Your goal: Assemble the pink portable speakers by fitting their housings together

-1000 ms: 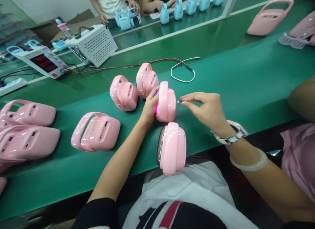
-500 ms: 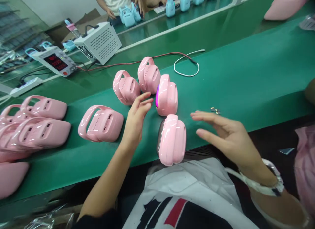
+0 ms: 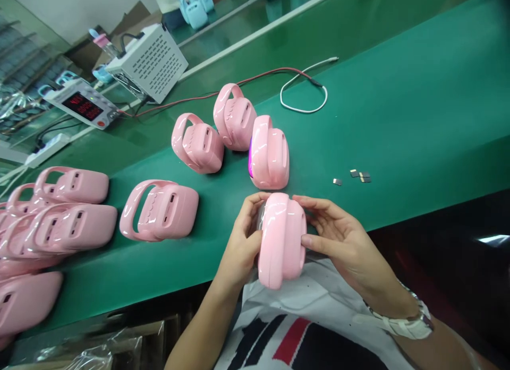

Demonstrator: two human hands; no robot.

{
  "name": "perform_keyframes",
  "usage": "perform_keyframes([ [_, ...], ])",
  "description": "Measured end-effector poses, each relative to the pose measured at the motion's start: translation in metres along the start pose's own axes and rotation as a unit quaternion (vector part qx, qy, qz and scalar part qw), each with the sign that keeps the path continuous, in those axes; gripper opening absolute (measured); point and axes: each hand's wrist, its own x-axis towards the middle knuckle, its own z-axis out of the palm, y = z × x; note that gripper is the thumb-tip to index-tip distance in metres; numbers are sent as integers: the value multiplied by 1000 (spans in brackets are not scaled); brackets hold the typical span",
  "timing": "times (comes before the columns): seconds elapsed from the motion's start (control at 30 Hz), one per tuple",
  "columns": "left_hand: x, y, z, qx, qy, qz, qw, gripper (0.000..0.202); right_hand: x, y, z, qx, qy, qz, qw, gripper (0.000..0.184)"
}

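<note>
A pink portable speaker (image 3: 292,237) is held between my two hands at the near edge of the bench, its rounded side facing up. My left hand (image 3: 244,242) wraps its dark front face, thumb on the pink shell. On the opposite side, my right hand (image 3: 338,234) grips the face with the recessed panel, thumb and fingertips touching it. Just beyond stands another pink speaker (image 3: 271,155) with a purple-lit front. Several tiny memory cards (image 3: 364,177) lie on the green mat to the right, one card (image 3: 337,182) apart from the others.
Two pink speakers, one (image 3: 199,147) and another (image 3: 238,120), stand farther back; a third (image 3: 171,213) lies left. More pink speakers (image 3: 79,221) crowd the far left. A white cable (image 3: 305,111) joins a red lead near a power supply (image 3: 85,104) and vented grey box (image 3: 155,62).
Both hands, apart from the near speaker before, have closed around it from either side. The separate memory card at the left now shows. The camera view has shifted somewhat.
</note>
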Motion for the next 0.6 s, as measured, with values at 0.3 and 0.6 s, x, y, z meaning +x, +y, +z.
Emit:
perform_keyframes([
  [0.3, -1, 3, 4, 13, 5, 40, 999, 34, 7, -9, -1, -27, -17, 19, 999, 45],
  [0.6, 3, -4, 5, -9, 16, 53, 998, 38, -22, 6, 0, -178, 72, -143, 971, 30],
])
